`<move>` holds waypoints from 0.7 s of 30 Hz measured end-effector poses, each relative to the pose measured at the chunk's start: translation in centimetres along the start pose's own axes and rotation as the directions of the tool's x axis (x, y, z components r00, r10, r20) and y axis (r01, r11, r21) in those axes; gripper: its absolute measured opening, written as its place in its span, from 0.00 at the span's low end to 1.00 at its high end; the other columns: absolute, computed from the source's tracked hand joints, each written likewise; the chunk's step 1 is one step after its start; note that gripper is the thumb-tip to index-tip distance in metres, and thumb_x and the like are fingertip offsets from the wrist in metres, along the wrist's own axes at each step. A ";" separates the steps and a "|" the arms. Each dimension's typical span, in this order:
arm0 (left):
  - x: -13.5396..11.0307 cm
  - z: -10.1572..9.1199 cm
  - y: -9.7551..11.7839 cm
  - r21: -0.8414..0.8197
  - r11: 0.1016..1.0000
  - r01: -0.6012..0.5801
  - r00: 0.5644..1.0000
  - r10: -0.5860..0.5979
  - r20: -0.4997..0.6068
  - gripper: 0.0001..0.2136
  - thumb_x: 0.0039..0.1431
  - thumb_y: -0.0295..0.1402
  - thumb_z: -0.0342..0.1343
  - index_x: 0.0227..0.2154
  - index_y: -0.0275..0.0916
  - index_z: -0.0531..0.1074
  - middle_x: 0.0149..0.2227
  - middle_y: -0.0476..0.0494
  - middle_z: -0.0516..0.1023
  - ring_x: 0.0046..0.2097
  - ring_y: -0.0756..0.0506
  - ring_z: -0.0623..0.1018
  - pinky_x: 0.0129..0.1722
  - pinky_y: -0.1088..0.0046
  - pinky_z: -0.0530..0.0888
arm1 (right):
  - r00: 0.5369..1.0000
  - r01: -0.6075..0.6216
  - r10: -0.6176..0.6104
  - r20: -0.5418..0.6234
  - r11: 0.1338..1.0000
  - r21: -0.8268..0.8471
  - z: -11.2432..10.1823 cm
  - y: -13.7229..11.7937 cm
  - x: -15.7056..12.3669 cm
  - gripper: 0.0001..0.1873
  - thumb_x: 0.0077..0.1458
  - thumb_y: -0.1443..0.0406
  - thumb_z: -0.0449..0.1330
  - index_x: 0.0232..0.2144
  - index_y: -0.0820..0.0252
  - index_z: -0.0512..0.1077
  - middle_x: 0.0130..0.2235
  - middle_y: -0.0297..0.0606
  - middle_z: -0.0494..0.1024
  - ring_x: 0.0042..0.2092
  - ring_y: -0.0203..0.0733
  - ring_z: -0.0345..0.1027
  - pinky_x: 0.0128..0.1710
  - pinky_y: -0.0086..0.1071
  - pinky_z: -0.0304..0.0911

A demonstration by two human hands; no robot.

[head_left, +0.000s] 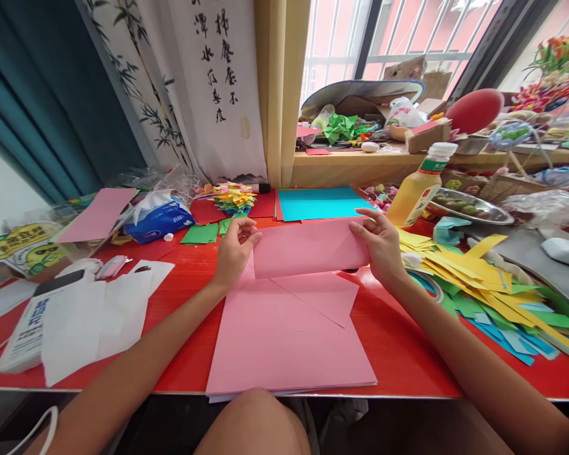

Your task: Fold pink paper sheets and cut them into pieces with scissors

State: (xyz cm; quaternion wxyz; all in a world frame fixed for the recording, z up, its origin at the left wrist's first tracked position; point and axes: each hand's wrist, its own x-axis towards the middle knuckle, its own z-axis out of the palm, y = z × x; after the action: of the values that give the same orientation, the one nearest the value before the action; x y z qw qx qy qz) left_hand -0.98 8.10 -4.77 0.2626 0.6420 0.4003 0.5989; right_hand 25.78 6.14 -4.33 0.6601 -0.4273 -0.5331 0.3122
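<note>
A folded pink paper (308, 248) is lifted off the red table (398, 354), held at both ends. My left hand (234, 249) pinches its left edge and my right hand (382, 243) pinches its right edge. Under it lies a stack of pink sheets (284, 341) with one sheet folded into a triangle on top.
Yellow, green and blue paper scraps (493, 291) pile up at the right. A juice bottle (420, 186) and a metal bowl (474, 205) stand behind my right hand. Teal paper (320, 202), a tissue pack (159, 218), white paper (90, 322) and a cluttered windowsill (384, 161) surround the work area.
</note>
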 end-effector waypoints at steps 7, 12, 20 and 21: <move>0.0 0.0 0.1 -0.023 1.000 0.017 1.000 -0.017 -0.015 0.10 0.48 0.32 0.57 0.34 0.38 0.65 0.34 0.48 0.69 0.37 0.51 0.71 0.40 0.74 0.68 | 0.999 -0.045 0.044 0.024 0.998 0.045 0.0 -0.8 -0.1 0.20 0.45 0.59 0.61 0.43 0.53 0.67 0.26 0.29 0.66 0.25 0.31 0.59 0.22 0.24 0.55; 0.1 0.0 0.1 -0.030 1.000 0.005 1.000 -0.006 -0.029 0.09 0.49 0.31 0.56 0.34 0.38 0.66 0.33 0.49 0.69 0.36 0.51 0.70 0.39 0.75 0.68 | 0.975 -0.187 0.181 0.132 0.982 0.033 -0.2 -1.2 -0.2 0.16 0.47 0.56 0.59 0.37 0.56 0.70 0.30 0.33 0.69 0.26 0.32 0.61 0.21 0.25 0.55; 0.1 0.1 -0.2 -0.027 1.000 0.005 1.000 -0.006 -0.024 0.08 0.49 0.31 0.56 0.34 0.38 0.65 0.34 0.49 0.68 0.36 0.51 0.70 0.39 0.75 0.68 | 0.986 -0.136 0.140 0.094 0.990 -0.047 -0.5 -0.8 -0.2 0.14 0.46 0.55 0.60 0.23 0.60 0.67 0.24 0.30 0.62 0.23 0.30 0.54 0.19 0.25 0.50; 0.0 0.1 -0.2 -0.027 1.000 0.006 1.000 -0.007 -0.024 0.08 0.49 0.31 0.56 0.34 0.38 0.65 0.34 0.49 0.68 0.37 0.51 0.70 0.39 0.75 0.68 | 0.987 -0.129 0.133 0.087 0.990 -0.051 -0.5 -0.8 -0.3 0.14 0.46 0.55 0.60 0.23 0.60 0.66 0.23 0.30 0.62 0.23 0.30 0.54 0.19 0.25 0.50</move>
State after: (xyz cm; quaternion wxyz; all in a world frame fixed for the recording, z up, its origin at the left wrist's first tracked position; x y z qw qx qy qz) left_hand -0.94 8.24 -4.90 0.2683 0.6299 0.3972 0.6112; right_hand 26.17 5.45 -3.77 0.6035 -0.4617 -0.5402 0.3617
